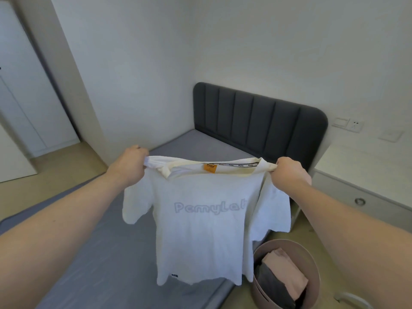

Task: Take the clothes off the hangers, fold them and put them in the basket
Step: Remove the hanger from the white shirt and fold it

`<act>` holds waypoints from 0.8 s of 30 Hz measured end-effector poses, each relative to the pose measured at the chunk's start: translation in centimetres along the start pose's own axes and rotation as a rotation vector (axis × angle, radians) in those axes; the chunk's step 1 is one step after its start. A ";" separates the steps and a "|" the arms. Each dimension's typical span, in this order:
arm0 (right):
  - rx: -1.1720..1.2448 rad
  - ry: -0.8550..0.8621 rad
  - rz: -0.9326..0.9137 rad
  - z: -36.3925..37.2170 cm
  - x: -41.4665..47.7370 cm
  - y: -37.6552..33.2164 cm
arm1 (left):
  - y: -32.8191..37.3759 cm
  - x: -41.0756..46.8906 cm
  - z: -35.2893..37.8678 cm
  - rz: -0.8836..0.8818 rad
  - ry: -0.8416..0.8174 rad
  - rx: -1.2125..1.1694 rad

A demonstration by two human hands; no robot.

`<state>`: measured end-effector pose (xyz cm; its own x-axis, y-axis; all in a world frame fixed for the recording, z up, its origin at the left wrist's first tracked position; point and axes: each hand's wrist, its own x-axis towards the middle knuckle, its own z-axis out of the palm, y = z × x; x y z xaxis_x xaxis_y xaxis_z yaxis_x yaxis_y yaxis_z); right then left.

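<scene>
T-shirt [200, 221] (white, printed) hangs between left hand [130, 167] and right hand [289, 172], each grip clamped on a shoulder.

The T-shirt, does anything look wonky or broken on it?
No damage shows. The white T-shirt, held at its shoulders by the left hand and right hand, hangs a bit askew: its right side is folded over, cutting off the printed word.

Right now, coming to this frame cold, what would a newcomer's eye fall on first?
A white T-shirt hangs at centre, held up by its shoulders: the left hand and right hand each grip one, above the grey bed. At lower right, a round pink basket on the floor already holds folded pink and grey clothes.
</scene>
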<state>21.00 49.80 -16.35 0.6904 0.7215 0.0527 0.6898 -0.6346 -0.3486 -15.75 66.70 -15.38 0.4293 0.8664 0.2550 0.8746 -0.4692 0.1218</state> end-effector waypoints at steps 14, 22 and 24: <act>0.494 -0.066 -0.011 2.4 -1.1 -0.7 | -0.4 -0.2 1.9 -0.356 -0.032 -0.624; 0.264 -0.310 0.001 5.2 -1.5 0.0 | -2.5 -1.9 3.6 -0.339 -0.438 -0.442; 0.240 -0.388 -0.035 5.6 -1.8 -0.1 | -2.6 -2.1 3.6 -0.371 -0.508 -0.401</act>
<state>18.45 50.10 -21.61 0.5034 0.8208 -0.2700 0.6099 -0.5588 -0.5619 -18.13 66.71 -19.71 0.2581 0.9066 -0.3338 0.8749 -0.0728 0.4788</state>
